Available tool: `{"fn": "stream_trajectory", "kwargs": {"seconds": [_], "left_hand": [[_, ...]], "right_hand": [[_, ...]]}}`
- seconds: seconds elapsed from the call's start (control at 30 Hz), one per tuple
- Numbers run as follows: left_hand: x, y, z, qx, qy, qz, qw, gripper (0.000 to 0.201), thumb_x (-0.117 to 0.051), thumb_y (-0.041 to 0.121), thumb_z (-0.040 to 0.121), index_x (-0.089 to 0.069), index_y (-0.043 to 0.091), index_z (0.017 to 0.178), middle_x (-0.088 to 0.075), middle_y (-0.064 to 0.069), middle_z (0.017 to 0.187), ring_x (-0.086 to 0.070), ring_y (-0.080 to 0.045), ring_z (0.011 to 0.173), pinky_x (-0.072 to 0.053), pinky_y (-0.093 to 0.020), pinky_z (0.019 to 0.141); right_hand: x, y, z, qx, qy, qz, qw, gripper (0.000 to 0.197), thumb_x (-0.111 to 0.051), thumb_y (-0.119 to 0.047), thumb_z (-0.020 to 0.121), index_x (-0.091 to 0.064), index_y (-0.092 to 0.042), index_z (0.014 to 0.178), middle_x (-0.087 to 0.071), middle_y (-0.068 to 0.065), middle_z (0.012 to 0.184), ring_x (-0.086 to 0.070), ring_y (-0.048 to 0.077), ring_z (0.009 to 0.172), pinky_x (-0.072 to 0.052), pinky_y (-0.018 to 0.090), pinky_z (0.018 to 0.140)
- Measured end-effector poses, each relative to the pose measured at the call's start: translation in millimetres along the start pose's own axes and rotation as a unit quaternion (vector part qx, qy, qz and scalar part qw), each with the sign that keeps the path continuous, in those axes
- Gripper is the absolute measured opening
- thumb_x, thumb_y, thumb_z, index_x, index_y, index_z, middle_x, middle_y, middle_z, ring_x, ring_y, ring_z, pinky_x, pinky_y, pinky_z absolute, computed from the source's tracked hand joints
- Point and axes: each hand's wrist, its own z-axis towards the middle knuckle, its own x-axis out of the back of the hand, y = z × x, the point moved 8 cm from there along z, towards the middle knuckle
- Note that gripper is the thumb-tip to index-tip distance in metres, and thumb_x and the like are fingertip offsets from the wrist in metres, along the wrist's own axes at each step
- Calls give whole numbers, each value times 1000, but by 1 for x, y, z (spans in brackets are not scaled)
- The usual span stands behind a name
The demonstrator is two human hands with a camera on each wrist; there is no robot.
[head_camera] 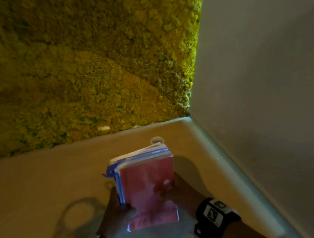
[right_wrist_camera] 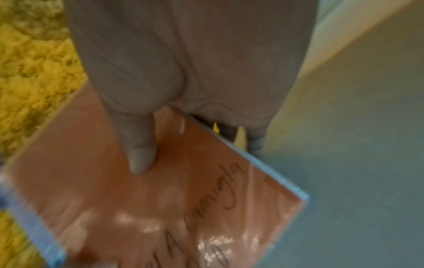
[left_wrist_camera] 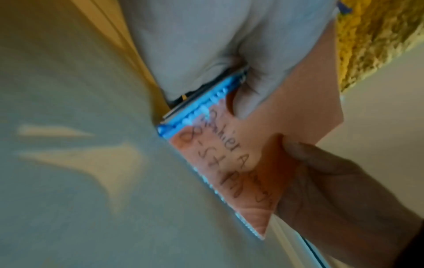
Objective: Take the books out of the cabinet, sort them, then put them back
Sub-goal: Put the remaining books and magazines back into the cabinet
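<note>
A stack of thin books [head_camera: 147, 182] with a red plastic-covered notebook on top is held over a beige surface [head_camera: 41, 184], and blue covers show along its left side. My left hand [head_camera: 121, 206] grips the stack's near left edge, thumb [left_wrist_camera: 252, 90] on the red cover [left_wrist_camera: 286, 123]. My right hand [head_camera: 174, 190] grips the right edge. Its thumb [right_wrist_camera: 140, 148] presses the red cover [right_wrist_camera: 183, 199], which bears handwriting, and its fingers curl under the stack. The cabinet is not in view.
A yellow mossy wall [head_camera: 84, 58] rises behind the beige surface. A pale panel [head_camera: 267, 84] closes off the right side, meeting the surface along a rounded edge. A small white ring-shaped object [head_camera: 157, 139] sits just behind the stack.
</note>
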Motion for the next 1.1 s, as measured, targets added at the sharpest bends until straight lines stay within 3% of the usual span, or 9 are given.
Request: {"fn": "stream_trajectory", "kwargs": {"seconds": [0.07,0.2,0.33,0.47,0.6,0.73,0.9,1.03,1.1], "left_hand": [[-4,-3,-29,-19,58,-4,998,69,-68,26,36,-54,23,103,-60,-17,85,-59,-22,70,-51,-39,61],[-30,1,-99,-41,62,-61,995,60,-57,-13,54,-53,12,108,-50,-18,71,-51,-19,43,-40,-27,38],[-51,-7,-169,-40,45,-40,997,67,-49,-34,67,-55,21,104,-67,-7,83,-66,-14,68,-53,-29,55],[-68,-16,-233,-50,20,-19,998,57,-56,-25,77,-53,18,114,-65,-15,102,-61,-25,90,-51,-36,75],[-77,-23,-272,-50,-13,-21,998,48,-66,0,81,-56,26,120,-69,-9,114,-64,-26,103,-51,-42,92],[-77,-52,-289,-22,-23,-8,999,65,-66,17,79,-46,31,140,-62,-3,135,-58,-25,125,-44,-48,109],[-78,-116,-285,28,-42,45,998,64,-69,14,82,-47,40,137,-63,0,130,-59,-27,121,-43,-54,109],[-90,-171,-278,71,-79,67,992,64,-60,1,94,-35,26,148,-48,7,141,-50,-14,120,-43,-27,99],[-94,-203,-270,85,-92,82,989,62,-59,-1,95,-36,23,147,-50,2,140,-53,-14,119,-45,-23,94]], "right_hand": [[-3,7,-36,2,-8,27,1000,59,-81,4,66,-63,-11,120,-77,12,107,-68,21,97,-59,39,87],[-5,0,-115,38,0,83,996,70,-70,5,66,-49,3,133,-71,8,96,-63,17,86,-57,34,78],[5,-10,-197,59,14,112,992,70,-62,9,69,-43,8,136,-69,3,85,-63,5,68,-56,24,64],[17,-11,-264,43,14,85,995,60,-64,-4,73,-48,-12,130,-62,15,106,-63,13,85,-58,31,75],[26,-4,-299,36,42,36,998,55,-67,-10,82,-45,-31,128,-69,7,112,-66,25,103,-58,54,96],[21,39,-318,-27,46,89,995,54,-66,-7,95,-49,-42,132,-75,2,110,-73,27,97,-65,51,73],[24,130,-319,-111,95,34,989,41,-81,-32,72,-62,-19,106,-76,14,97,-74,40,95,-59,65,86],[26,197,-313,-132,93,-27,987,31,-79,-44,67,-66,-37,94,-77,6,95,-73,35,97,-58,59,91],[27,237,-307,-145,87,-59,984,47,-76,-61,61,-56,-42,100,-74,5,104,-71,31,102,-55,54,97]]}}
